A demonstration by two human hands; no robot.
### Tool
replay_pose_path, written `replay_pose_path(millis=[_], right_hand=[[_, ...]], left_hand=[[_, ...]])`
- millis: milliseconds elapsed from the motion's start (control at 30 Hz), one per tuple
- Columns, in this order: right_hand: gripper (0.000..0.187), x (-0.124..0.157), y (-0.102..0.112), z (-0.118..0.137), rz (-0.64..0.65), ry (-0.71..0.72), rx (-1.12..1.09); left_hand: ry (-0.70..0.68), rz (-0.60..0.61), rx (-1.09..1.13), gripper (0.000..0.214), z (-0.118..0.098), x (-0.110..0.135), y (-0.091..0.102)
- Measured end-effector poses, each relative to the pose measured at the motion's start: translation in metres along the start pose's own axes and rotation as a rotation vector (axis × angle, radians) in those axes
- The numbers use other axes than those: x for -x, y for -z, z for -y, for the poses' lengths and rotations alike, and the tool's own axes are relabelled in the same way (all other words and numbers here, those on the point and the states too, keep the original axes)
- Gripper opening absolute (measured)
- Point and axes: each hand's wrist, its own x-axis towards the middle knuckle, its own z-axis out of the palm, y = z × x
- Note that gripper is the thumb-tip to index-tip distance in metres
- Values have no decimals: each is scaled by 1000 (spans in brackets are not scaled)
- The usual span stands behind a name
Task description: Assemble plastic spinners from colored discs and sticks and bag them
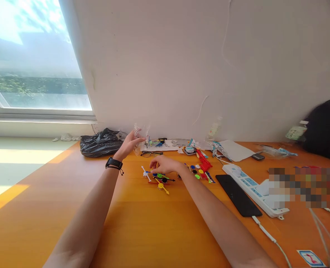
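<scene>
My left hand (130,143), with a black watch on its wrist, is raised near the back of the table. Its fingers are around a crinkled clear plastic bag (137,131). Lower and to the right, my right hand (165,164) reaches down over a small pile of coloured plastic arrow pieces. A yellow arrow (163,187), a black arrow (169,180) and a white arrow (145,173) show beneath it, with blue and green parts among them. The fingers of this hand are bent together at the pile; whatever lies between their tips is too small to make out.
A black plastic bag (101,142) lies left, eyeglasses (151,153) behind the arrows. To the right are coloured discs (197,171), a red toy gun (204,160), a black phone (236,194) and a white power strip (252,188) with cables. A wall rises behind.
</scene>
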Motion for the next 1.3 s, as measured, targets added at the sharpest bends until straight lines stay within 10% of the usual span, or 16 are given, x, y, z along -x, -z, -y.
replay_pose_path(millis=[333, 667, 1300], right_hand=[[28, -4, -3, -4, 16, 43, -22], [33, 0, 3, -7, 73, 24, 55], [28, 10, 17, -37, 37, -40, 38]], left_hand=[[95, 191, 266, 70, 7, -5, 7], [122, 118, 860, 72, 8, 0, -3], [215, 234, 408, 71, 7, -2, -9]])
